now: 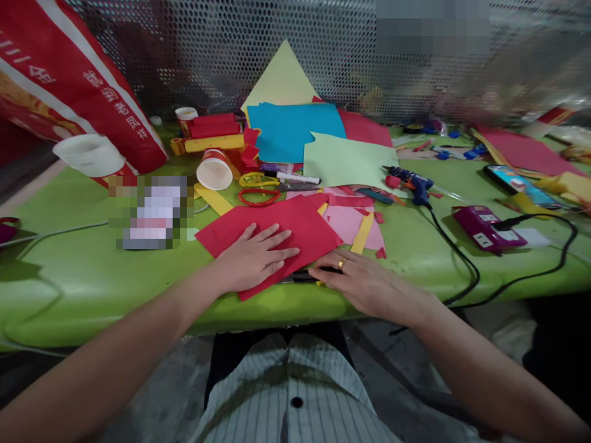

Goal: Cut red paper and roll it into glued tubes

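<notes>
A sheet of red paper [307,224] lies at the front of the green-covered table. My left hand [253,255] rests flat on it with fingers spread. At the sheet's lower right edge, my right hand [357,280], wearing a gold ring, curls its fingers round a thin black tool [302,277] with a small yellow part. The paper and fingers hide much of this tool, so its kind is unclear. Pink paper [348,224] and yellow strips [363,232] lie just beyond my right hand. Scissors with red handles [258,197] sit behind the red sheet.
Blue paper [295,132] and pale green paper [346,160] lie behind. A glue gun [418,184], its black cord, and a purple power socket [487,229] occupy the right. Leftward are a tipped paper cup [215,170], a blurred phone [154,212] and a large red bag [106,80].
</notes>
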`<state>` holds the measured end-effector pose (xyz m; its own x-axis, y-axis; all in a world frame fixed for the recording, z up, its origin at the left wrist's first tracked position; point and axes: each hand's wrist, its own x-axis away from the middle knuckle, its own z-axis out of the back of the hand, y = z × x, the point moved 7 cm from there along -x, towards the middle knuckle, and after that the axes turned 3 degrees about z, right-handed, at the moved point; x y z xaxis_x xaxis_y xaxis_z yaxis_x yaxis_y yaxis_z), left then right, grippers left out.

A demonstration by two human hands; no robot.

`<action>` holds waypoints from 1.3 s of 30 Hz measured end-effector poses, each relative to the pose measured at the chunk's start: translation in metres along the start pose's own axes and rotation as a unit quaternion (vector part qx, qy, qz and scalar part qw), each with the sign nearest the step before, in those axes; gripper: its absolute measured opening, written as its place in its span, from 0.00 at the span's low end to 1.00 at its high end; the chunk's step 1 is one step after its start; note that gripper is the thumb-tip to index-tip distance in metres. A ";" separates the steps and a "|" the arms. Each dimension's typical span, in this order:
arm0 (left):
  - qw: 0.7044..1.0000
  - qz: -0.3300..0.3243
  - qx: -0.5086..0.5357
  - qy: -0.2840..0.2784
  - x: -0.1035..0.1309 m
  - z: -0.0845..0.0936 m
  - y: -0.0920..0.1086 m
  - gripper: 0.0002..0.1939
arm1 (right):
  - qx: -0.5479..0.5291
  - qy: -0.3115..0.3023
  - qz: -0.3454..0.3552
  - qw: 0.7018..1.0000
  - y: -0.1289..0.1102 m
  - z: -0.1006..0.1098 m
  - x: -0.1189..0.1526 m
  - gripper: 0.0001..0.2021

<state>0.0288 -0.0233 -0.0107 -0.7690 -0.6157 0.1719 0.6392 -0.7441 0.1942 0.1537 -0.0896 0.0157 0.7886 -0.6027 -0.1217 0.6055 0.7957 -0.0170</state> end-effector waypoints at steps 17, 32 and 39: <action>1.000 -0.009 -0.006 0.011 0.001 -0.001 -0.001 0.22 | 0.009 -0.002 0.019 1.000 -0.012 -0.001 -0.014 0.19; 0.999 -0.019 -0.016 0.030 0.002 0.001 0.002 0.22 | 0.006 -0.029 0.023 0.999 -0.021 -0.002 -0.024 0.18; 0.999 -0.024 -0.019 0.038 0.002 0.001 0.002 0.21 | -0.003 -0.026 0.021 0.999 -0.023 -0.003 -0.022 0.19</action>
<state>0.0285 -0.0254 -0.0093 -0.7977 -0.5964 0.0894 0.6024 -0.7812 0.1639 0.1222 -0.0941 0.0162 0.8178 -0.5712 -0.0701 0.5713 0.8205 -0.0196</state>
